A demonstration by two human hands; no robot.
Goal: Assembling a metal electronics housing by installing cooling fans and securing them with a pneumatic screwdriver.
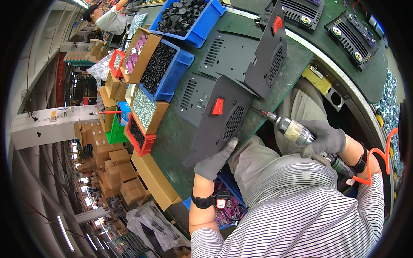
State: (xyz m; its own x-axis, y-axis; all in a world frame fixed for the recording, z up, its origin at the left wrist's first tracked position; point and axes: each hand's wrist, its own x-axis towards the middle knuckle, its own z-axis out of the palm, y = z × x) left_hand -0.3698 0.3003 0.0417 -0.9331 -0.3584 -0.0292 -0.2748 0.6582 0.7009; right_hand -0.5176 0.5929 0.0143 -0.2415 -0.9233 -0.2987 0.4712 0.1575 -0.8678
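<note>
Two black bent sheet-metal panels stand on the green bench in front of me. The nearer metal panel point(222, 114) has a red rocker switch point(218, 106) and a vent grid. My left hand point(216, 160), in a grey glove, grips its near lower edge with the thumb against the upright face; the other fingers are partly hidden. The farther panel point(270, 51) carries a matching red switch point(277, 25). My right hand point(323, 138), also gloved, is wrapped round an air screwdriver point(293, 130) with an orange hose. Its tip points toward the panels, apart from them.
Blue bins hold black caps point(180, 17) and black screws point(158, 64). Cardboard boxes and small red bins point(148, 144) line the left bench edge. Beyond a metal rail lie finned black units point(352, 38). An orange air hose point(389, 148) loops at right. Another person point(109, 20) is at upper left.
</note>
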